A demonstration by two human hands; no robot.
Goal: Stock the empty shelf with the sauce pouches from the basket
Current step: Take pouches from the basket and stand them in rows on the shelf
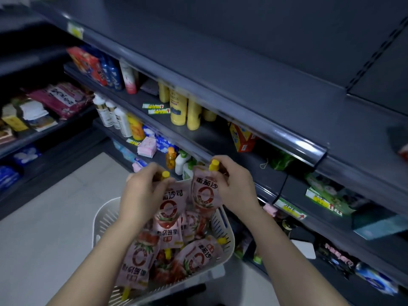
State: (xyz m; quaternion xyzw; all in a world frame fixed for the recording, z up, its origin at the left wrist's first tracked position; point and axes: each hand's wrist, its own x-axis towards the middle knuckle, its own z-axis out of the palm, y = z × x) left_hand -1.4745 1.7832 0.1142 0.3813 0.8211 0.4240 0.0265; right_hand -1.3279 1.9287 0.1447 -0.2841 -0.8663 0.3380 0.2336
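A white slotted basket sits low in front of me, filled with several pink sauce pouches with yellow caps. My left hand grips one pouch near its yellow spout, held upright above the basket. My right hand grips a second pouch by its neck, cap up, just right of the first. The dark empty shelf runs across the upper right, above both hands.
Lower shelves hold yellow bottles, white bottles, a red and yellow box and green packets. Another rack with packaged goods stands at the left. Pale tiled floor lies left of the basket.
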